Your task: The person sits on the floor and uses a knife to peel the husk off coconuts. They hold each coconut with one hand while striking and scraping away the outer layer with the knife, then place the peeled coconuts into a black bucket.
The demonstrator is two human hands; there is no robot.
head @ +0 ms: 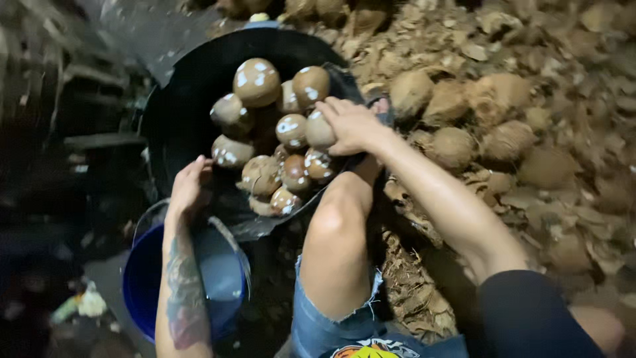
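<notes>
A big black tub [179, 113] lies tilted toward me, holding several shelled brown coconuts [256, 81] flecked with white. My right hand [350, 124] rests on top of one coconut [319, 131] at the tub's right rim, fingers curled over it. My left hand [189, 185] grips the tub's near left rim. My bare knee [339, 205] presses against the tub's front edge.
A blue bucket [142, 282] stands under my left forearm. Right of the tub lies a heap of husked coconuts [450, 147] on a bed of brown husk scraps [563, 199]. The left side is dark, with vague shapes.
</notes>
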